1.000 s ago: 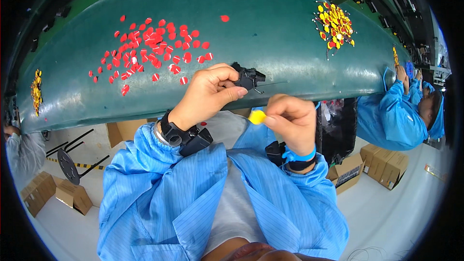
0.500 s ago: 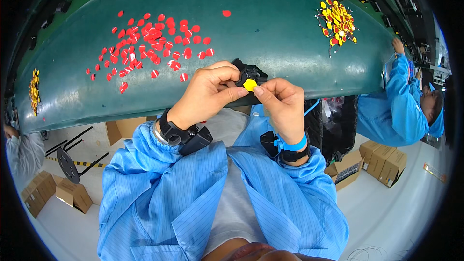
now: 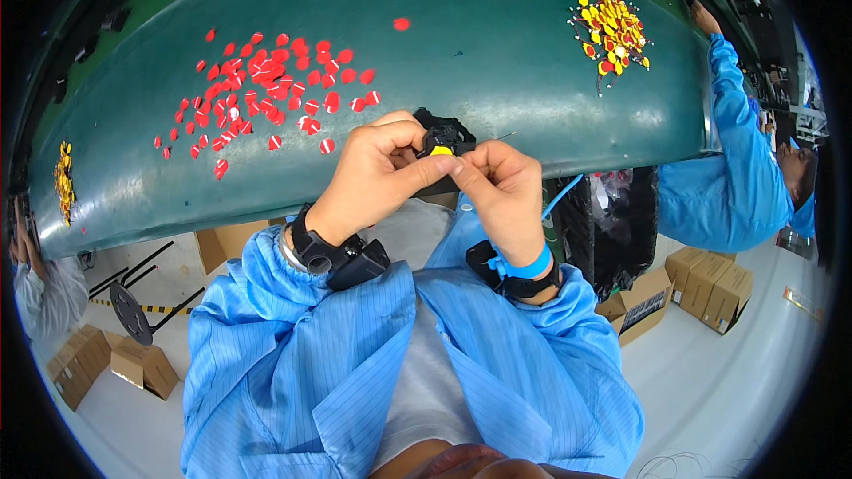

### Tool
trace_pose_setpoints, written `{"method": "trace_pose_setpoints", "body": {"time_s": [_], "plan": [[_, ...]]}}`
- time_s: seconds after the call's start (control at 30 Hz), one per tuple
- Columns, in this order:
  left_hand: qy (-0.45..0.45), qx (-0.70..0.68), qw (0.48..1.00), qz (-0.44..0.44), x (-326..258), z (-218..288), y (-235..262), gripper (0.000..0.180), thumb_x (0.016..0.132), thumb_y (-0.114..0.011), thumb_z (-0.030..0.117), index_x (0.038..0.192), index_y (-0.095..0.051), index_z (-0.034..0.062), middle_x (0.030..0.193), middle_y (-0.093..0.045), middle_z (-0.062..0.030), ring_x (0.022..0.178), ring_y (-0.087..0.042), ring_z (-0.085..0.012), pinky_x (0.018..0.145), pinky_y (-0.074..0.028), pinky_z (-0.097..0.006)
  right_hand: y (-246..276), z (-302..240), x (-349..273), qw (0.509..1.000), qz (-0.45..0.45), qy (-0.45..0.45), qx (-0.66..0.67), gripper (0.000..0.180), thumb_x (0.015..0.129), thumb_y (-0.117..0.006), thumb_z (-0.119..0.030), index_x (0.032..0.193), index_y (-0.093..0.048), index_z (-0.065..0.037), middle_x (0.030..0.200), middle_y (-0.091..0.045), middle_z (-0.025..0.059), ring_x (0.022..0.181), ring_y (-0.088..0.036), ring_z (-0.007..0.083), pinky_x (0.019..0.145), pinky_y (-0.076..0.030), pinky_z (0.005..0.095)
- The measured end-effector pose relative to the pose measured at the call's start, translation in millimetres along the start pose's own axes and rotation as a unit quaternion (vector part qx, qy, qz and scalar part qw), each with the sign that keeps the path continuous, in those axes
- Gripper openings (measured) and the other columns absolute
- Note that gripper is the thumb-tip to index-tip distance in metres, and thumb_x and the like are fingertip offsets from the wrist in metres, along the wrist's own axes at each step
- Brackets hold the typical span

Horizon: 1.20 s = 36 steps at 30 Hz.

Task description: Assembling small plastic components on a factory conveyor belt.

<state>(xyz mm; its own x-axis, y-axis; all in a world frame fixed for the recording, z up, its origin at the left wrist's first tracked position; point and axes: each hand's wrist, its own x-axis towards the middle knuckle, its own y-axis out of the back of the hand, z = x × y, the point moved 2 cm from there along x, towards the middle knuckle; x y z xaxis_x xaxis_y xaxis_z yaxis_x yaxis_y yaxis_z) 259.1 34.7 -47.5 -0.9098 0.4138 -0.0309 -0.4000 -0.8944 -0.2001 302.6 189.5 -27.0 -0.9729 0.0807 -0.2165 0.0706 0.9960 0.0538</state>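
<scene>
My left hand [image 3: 377, 164] is closed round the near left side of a small black part [image 3: 450, 135], which it keeps just over the table's near edge. A yellow disc [image 3: 441, 151] lies against the near face of that part, partly hidden by my thumbs. My right hand [image 3: 506, 182] is pinched at the disc's right edge, thumb tip close to my left thumb. Beyond the right forefinger a thin dark strand [image 3: 506, 135] sticks out; its other end is hidden. Some black material shows behind the part.
Red discs [image 3: 275, 80] lie scattered on the green table [image 3: 497, 35]. Yellow-and-red wired discs [image 3: 612, 31] are heaped at the far right, others [image 3: 64, 182] at the left edge. A co-worker in blue [image 3: 732, 168] is at right. Cartons [image 3: 710, 288] and a stool [image 3: 133, 312] stand on the floor.
The right fingers have moved left, closer to the left thumb, and now cover more of the yellow disc. The thin strand has come into sight. The view has shifted slightly.
</scene>
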Motion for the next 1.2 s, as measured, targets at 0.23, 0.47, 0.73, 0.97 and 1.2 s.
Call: {"method": "trace_pose_setpoints", "body": {"time_s": [0.23,0.47,0.73,0.97,1.2], "plan": [[0.002,0.084,0.995,0.054,-0.7,3.9,0.1,0.022,0.08,-0.068,0.008,0.067,-0.053,-0.0004,0.069,-0.042,0.001,0.056,-0.036,-0.0036,0.048,-0.029,-0.021,-5.6,10.7,0.3,0.999,0.001,0.035,0.006,0.013,0.084,-0.064,-0.005,0.076,-0.055,-0.001,0.063,-0.05,-0.0058,0.057,-0.04,-0.0001,0.048,-0.032,0.0181],[0.006,0.086,0.994,0.073,4.1,2.8,-5.6,0.029,0.081,-0.067,0.006,0.063,-0.046,0.0006,0.067,-0.04,0.0002,0.054,-0.037,-0.0044,0.047,-0.03,-0.022,-2.4,2.8,3.5,0.999,0.006,0.03,0.011,0.015,0.084,-0.063,-0.005,0.073,-0.054,-0.001,0.059,-0.046,-0.0063,0.054,-0.036,-0.0003,0.045,-0.027,0.0199],[0.105,0.013,0.994,0.013,26.4,19.5,13.2,0.02,0.088,-0.062,0.013,0.071,-0.055,0.0044,0.071,-0.059,-0.0006,0.059,-0.054,-0.0065,0.055,-0.042,-0.021,8.6,-2.0,29.2,0.995,-0.093,-0.007,0.016,0.013,0.084,-0.067,-0.013,0.082,-0.06,-0.002,0.062,-0.052,-0.0036,0.055,-0.044,0.0027,0.048,-0.037,0.0207],[-0.197,0.377,0.888,0.173,129.0,112.6,109.7,0.019,0.086,-0.064,0.017,0.083,-0.061,-0.0019,0.071,-0.058,-0.0001,0.064,-0.05,-0.0045,0.057,-0.039,-0.021,165.1,-26.1,92.7,0.933,0.193,0.105,-0.284,0.018,0.08,-0.067,-0.015,0.094,-0.065,-0.003,0.075,-0.064,0.0077,0.07,-0.061,0.0157,0.064,-0.049,0.029],[-0.211,0.61,0.737,0.201,252.4,103.5,181.6,0.017,0.08,-0.062,0.009,0.095,-0.064,0.0026,0.092,-0.065,-0.0161,0.086,-0.062,-0.0345,0.078,-0.048,-0.039,181.5,-28.5,133.4,0.798,0.194,0.128,-0.557,0.015,0.077,-0.066,-0.017,0.091,-0.068,-0.013,0.088,-0.062,0.0135,0.082,-0.061,0.0322,0.071,-0.049,0.0421]]}}
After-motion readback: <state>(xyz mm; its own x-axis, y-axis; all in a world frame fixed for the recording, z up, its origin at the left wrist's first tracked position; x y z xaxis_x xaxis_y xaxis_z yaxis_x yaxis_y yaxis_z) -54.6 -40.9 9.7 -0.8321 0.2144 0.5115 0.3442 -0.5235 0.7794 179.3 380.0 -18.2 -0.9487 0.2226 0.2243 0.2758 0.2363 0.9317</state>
